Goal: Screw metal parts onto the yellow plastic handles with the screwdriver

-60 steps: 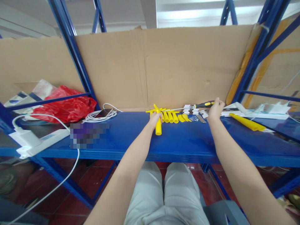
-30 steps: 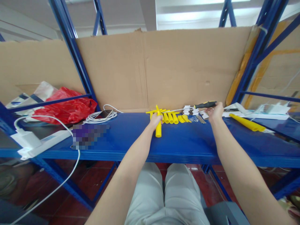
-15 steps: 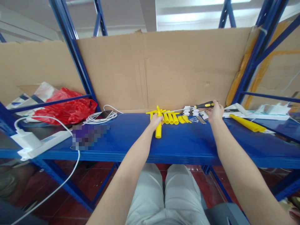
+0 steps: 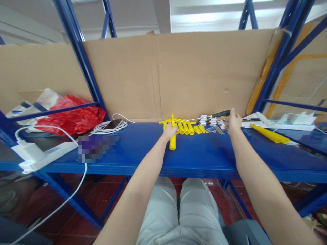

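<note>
The fingers of the left hand [image 4: 169, 131] are wrapped tight round a yellow tube [image 4: 173, 143], which stands nearly upright with its lower end on the shelf [image 4: 204, 154], just in front of a row of like tubes [image 4: 185, 128] lying side by side. The fingers of the right hand [image 4: 233, 123] curl at the butt of the screwdriver [image 4: 220, 114], thumb up. They touch it, but whether they clamp it I cannot tell. Its thin shaft runs left over a stack of small white parts [image 4: 207, 119] towards the tubes, and a scatter of tiny screws [image 4: 211, 129] lies just below.

The shelf is glossy blue steel (part of a rack with blue uprights [image 4: 76, 51]), backed by a sheet of creased cardboard [image 4: 194, 75]. To the right lies a long yellow cone [image 4: 269, 133]. To the left are a coiled white cable [image 4: 108, 127] with a phone [image 4: 115, 122] on it, a red bag [image 4: 73, 117] and a white power strip [image 4: 44, 154]. The floor below is dark red tile [image 4: 76, 190], and the person sits in grey trousers [image 4: 178, 211].

One patch [image 4: 98, 147] on the shelf is blurred out, and any other print is too small to read.
</note>
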Tool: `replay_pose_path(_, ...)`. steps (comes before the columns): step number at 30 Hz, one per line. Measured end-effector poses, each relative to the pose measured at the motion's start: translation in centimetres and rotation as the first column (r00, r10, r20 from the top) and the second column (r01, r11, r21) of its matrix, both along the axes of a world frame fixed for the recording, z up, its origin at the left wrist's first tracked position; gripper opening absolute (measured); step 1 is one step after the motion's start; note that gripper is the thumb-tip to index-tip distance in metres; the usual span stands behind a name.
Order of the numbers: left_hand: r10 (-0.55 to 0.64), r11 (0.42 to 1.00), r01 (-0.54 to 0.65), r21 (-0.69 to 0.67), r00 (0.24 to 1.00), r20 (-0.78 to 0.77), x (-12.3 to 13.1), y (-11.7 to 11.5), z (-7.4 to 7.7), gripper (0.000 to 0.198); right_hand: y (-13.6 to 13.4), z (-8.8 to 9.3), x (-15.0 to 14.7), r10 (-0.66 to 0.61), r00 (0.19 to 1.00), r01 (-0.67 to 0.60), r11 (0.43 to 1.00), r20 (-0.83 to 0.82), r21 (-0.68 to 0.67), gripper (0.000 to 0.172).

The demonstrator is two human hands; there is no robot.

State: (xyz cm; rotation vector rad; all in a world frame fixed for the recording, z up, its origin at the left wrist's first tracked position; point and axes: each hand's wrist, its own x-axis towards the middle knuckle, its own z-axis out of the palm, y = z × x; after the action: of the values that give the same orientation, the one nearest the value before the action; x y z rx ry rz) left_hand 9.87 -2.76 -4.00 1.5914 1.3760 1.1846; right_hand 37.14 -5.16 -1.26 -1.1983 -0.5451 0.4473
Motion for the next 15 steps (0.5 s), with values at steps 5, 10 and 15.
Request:
replay_pose_path(5,0.005,1.0,-0.004,0.007,0.999,-0.039,-0.1,-0.1,0.1,0.018,0.3,-0.4,0.3,-0.064,0.996,0.063,0.998,0.059,0.011,0.035)
replay_pose_path(10,0.0,1.0,0.0,0.009,0.999,-0.051,-0.1,-0.3,0.3,0.019,0.0,0.2,-0.3,-0.049,0.997,0.05,0.999,-0.053,0.02,0.023)
replay_pose_path(15,-0.015,1.0,0.015,0.015,0.998,-0.059,-0.1,-0.5,0.5,0.018,-0.6,1.0,-0.8,0.048,0.972,-0.037,0.998,-0.228,0.056,0.021)
